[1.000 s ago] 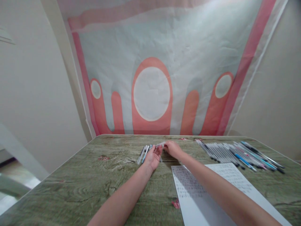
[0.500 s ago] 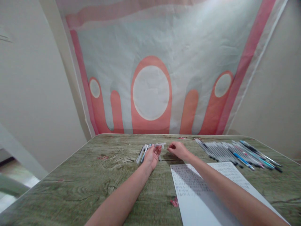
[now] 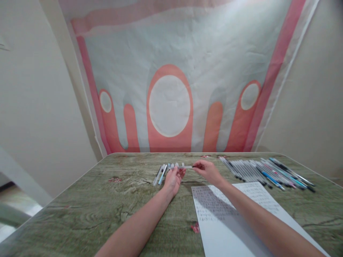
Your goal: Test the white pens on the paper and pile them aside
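Note:
My left hand (image 3: 173, 182) is palm up above the wooden table, its thumb and fingers closed on a slim, pale pen (image 3: 185, 167). The pen lies nearly level, pointing to the right. At its right end, a small dark part sits between the pinched fingertips of my right hand (image 3: 208, 172); whether this is a cap or the pen's tip is too small to tell. Several pens (image 3: 162, 174) lie side by side just left of and behind my left hand, which partly hides them.
A row of many clear, black, blue and pink pens (image 3: 249, 170) lies at the right. A sheet of paper with handwriting (image 3: 222, 228) lies under my right forearm. The wood-patterned table (image 3: 88, 203) reaches back to a hanging printed cloth (image 3: 171, 142).
My right hand has moved to the pen's right end and now pinches there; before, a gap lay between them. The pen has tipped to nearly level. The view has shifted slightly.

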Motion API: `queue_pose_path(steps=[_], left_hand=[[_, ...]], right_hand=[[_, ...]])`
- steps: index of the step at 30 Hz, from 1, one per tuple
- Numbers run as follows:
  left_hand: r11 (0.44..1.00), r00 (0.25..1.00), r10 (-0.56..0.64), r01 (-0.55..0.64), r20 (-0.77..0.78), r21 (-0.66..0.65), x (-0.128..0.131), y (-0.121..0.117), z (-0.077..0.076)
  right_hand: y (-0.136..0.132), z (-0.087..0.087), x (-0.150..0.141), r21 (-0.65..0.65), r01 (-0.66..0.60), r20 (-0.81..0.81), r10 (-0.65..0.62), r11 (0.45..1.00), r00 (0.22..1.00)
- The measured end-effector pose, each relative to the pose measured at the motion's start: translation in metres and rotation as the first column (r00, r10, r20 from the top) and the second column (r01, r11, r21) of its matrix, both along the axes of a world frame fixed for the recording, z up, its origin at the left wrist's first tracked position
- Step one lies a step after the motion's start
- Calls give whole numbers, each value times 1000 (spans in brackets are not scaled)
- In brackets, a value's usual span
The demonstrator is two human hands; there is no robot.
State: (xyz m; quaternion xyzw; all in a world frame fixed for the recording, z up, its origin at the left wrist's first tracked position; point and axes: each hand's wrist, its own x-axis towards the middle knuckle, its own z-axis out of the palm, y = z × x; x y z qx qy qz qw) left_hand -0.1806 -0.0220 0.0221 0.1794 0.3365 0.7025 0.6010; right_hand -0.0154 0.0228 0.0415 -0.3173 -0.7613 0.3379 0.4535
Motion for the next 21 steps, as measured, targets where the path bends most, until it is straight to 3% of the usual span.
queue_pose_path(steps=[9,21], left_hand=[[999,999,-24,26,-33,38,3,-1,1],[996,998,2,3,-60,84,3,-1,3]], right_hand=[[-5,3,-1,105,66,61,-72,992,995],[-8,-9,0,127,95,55,-103,987,993]])
